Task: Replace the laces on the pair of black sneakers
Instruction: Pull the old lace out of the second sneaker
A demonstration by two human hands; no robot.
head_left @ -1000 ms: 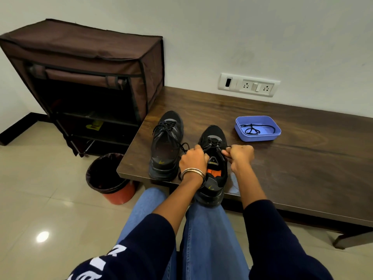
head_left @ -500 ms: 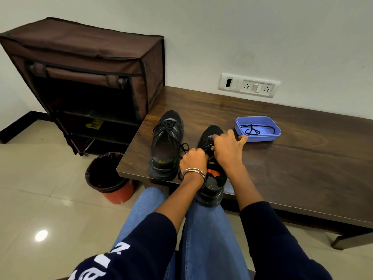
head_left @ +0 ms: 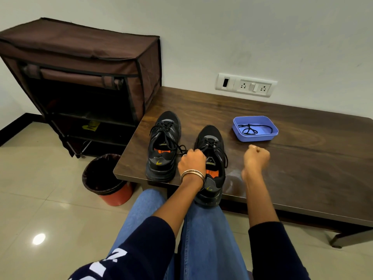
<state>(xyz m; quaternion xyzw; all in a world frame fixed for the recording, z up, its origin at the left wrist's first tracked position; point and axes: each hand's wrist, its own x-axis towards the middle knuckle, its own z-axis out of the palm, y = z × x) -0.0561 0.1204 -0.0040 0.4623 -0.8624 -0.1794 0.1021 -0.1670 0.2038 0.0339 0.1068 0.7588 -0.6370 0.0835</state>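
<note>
I am gripping the lace of the right sneaker with the curled fingers of my left hand at its tongue, the shoe's heel overhanging the near edge of the worktop. My right hand is hovering just right of that shoe, its fingers clenched, though whether they are pinching a lace end I cannot tell. The left sneaker is standing laced just beside, and a loose black lace is lying in the blue tray beyond.

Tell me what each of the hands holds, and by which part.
The left hand grips the lace at the top eyelets of the right sneaker. The right hand is a fist beside that sneaker; whether it pinches a lace end cannot be told.
</note>
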